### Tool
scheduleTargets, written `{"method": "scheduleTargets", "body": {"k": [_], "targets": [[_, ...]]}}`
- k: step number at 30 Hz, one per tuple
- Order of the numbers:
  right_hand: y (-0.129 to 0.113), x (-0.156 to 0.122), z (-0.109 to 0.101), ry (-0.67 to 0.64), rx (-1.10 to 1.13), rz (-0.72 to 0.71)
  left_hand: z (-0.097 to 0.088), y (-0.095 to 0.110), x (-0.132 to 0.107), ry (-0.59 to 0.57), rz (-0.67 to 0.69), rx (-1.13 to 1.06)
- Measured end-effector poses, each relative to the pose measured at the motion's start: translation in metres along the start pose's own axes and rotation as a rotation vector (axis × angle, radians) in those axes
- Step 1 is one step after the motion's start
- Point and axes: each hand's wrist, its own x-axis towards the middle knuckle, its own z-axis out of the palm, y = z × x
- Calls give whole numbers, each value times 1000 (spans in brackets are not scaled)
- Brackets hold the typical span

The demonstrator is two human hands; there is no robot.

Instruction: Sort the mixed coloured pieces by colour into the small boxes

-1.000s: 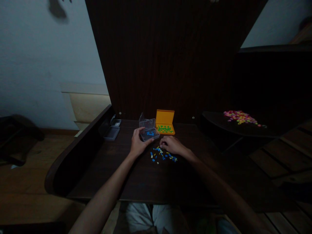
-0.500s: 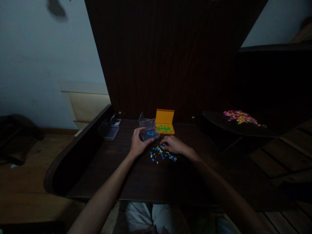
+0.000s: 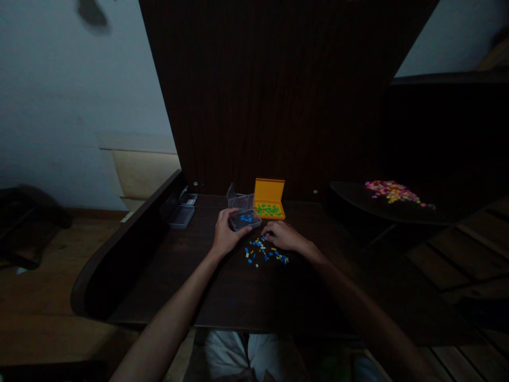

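My left hand (image 3: 226, 232) grips a clear plastic box (image 3: 254, 224) by its left side, thumb along the near edge. The box's lid stands open at the back, and several small blue bricks (image 3: 246, 218) lie inside. My right hand (image 3: 280, 235) rests at the far edge of a loose pile of small blue, yellow and white bricks (image 3: 262, 249) on the dark wooden desk (image 3: 230, 297). Its fingers are curled together and pointing left; whatever they pinch is too small to make out. Just behind both hands is an open orange box (image 3: 269, 188) with green bricks (image 3: 268, 209) in it.
Another clear box (image 3: 182, 216) sits at left by the desk's raised side panel (image 3: 119, 254). A tall dark back panel (image 3: 254, 95) rises behind. On a rounded side shelf (image 3: 353, 199) at right lies a heap of pink and yellow pieces (image 3: 393, 192).
Hardly anything differs. My right fingers have shifted very slightly at the pile's far edge, and my left hand keeps its hold on the clear box.
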Motion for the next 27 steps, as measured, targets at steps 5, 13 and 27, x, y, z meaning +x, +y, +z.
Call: {"method": "scheduleTargets", "body": {"k": [5, 13, 27], "targets": [[1, 3, 1, 11, 4, -6, 0, 0, 0, -2, -6, 8], [3, 8, 6, 40, -2, 9, 1, 0, 0, 4, 4, 5], [9, -3, -1, -14, 188, -32, 1, 0, 1, -2, -4, -17]]}}
